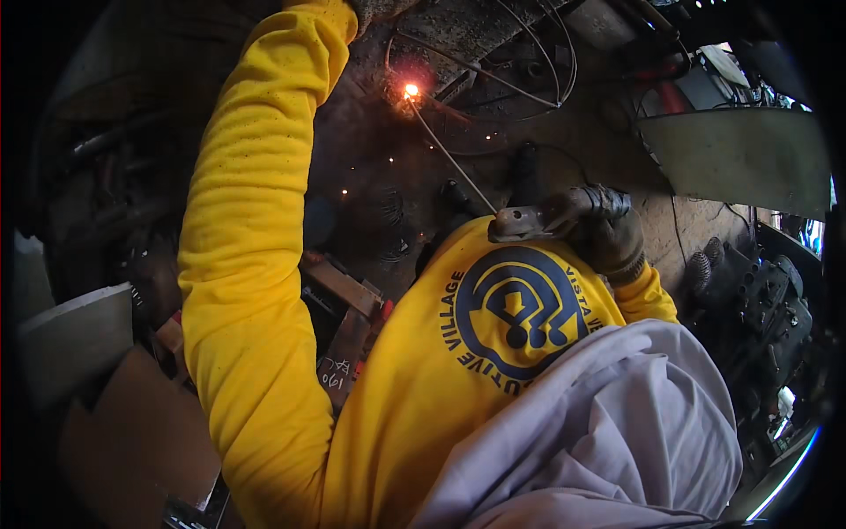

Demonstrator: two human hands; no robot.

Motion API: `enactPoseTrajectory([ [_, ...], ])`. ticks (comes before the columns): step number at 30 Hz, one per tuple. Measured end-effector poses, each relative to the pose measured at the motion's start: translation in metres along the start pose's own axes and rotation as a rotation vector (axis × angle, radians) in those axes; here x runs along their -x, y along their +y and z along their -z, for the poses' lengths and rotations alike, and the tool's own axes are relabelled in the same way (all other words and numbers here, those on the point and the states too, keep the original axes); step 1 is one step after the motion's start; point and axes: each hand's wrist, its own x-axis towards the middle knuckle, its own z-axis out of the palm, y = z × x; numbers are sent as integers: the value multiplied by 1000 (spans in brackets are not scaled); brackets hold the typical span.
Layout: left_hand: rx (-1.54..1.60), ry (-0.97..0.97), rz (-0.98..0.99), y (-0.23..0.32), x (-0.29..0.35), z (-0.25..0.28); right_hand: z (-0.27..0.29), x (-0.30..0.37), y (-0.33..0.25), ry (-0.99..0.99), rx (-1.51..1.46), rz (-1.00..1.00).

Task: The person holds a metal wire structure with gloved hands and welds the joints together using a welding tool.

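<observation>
Wrapped in a dark glove, my right hand (610, 236) grips a welding electrode holder (530, 220) in front of my chest. A thin welding rod (452, 159) runs from its jaws up and left to a bright glowing arc (411, 91). The arc burns at the edge of a dark, rough metal workpiece (476, 48), and sparks scatter below it. My left arm, in a yellow sleeve, stretches to the upper edge. There my gloved left hand (377, 9) is mostly cut off, beside the workpiece, with its fingers out of sight.
Bent metal rods (520, 91) loop around the workpiece. A curved pale sheet (740, 159) stands at the right, above dark machine parts (758, 304). Brown sheets (141, 432) and a pale curved panel (77, 344) lie at the left. Steel pieces (345, 286) sit beside my body.
</observation>
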Motion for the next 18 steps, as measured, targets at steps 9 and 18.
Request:
enactPoseTrajectory([
  [9,-17,40,-19,-1,-4,-1,-4,9,10,47,25,-33],
  [18,-32,50,22,3,-2,1,-2,7,-1,45,183,-44],
])
